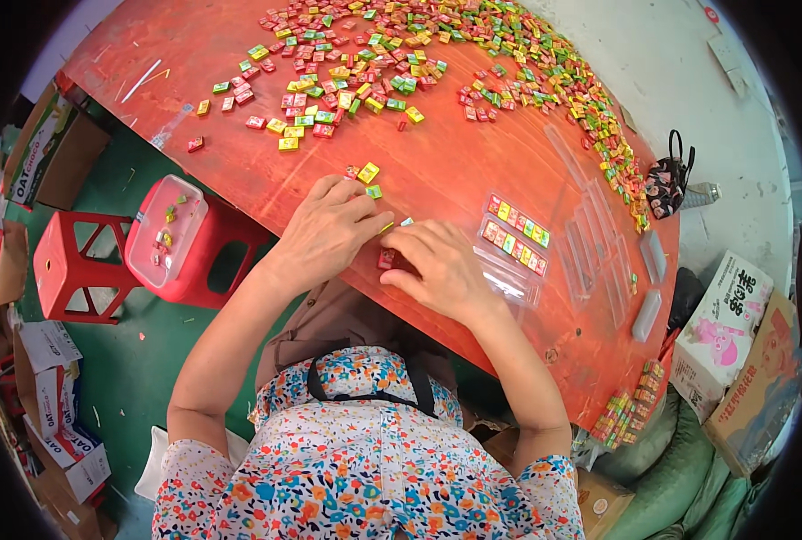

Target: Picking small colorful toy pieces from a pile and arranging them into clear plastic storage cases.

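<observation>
At the near edge of the red table (266, 166), my two hands work close together over small candy-sized packets. My left hand (329, 225) has its fingers closed, with a yellow-green packet (387, 228) at its fingertips. My right hand (437, 270) is curled, its thumb and forefinger around a red packet (387, 258); its palm hides whatever else lies beneath. Just beyond my left fingers are a yellow packet (369, 172) and a green one (374, 192). To the right, a clear plastic tray (515, 236) holds two rows of red, yellow and green packets.
A large heap of loose packets (365, 76) spreads across the far table. Clear plastic trays (590, 238) lie at the right. Filled packs (630, 409) sit at the right corner. Red stools (81, 270) and a clear tub (171, 220) stand left; cardboard boxes (725, 319) lean at right.
</observation>
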